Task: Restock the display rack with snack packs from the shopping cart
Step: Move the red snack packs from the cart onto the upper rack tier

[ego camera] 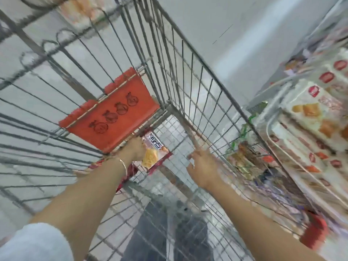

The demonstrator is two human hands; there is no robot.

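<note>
**Snack pack taken up from the cart floor**

The step in hand is judged to be the lifting of one snack pack (pixel 153 154) out of the shopping cart (pixel 192 76). The pack is gripped by the left hand (pixel 134 147), whose fingers are curled over its near edge. The right hand (pixel 204 166) is spread and holds nothing. Its fingertips are close to the cart's wire side, though whether the wire is touched cannot be told through the blur. The lift is best made straight up, so that the pack is kept off the red flap (pixel 113 113) hanging just above the left hand. The grip is best kept light, since the contents could be crushed. The display rack (pixel 269 127) stands just beside the cart on the right.

The pack lies low in the cart, at the bottom under the flap. It is seen as a flat, glossy pouch — pale, with a red border, dark lettering and a picture of a yellow snack.
</note>
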